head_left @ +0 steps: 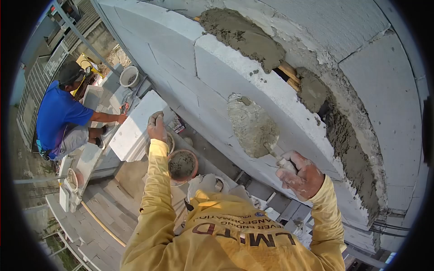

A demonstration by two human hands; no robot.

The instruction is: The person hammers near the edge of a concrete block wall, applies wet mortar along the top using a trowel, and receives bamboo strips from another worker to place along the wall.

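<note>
My right hand (302, 175) is wrapped round the handle of a trowel (253, 124), whose blade is coated with wet grey mortar. The blade is in front of the pale block wall (246, 81). Along the wall's top, wet mortar (244, 38) fills much of the gap behind the white blocks, with a dark opening and a piece of wood (289, 74) showing partway along. My left hand (157, 127) is raised with its fingers curled together, and I see nothing in them. Behind it lies a stack of white blocks (135, 128).
Below my left forearm stands a bucket of mortar (182, 166), with another bucket partly hidden beside it. A person in a blue shirt (68, 108) crouches at the left, one hand near the white blocks. A pale bucket (129, 77) stands farther back. Planks (106, 212) lie lower down.
</note>
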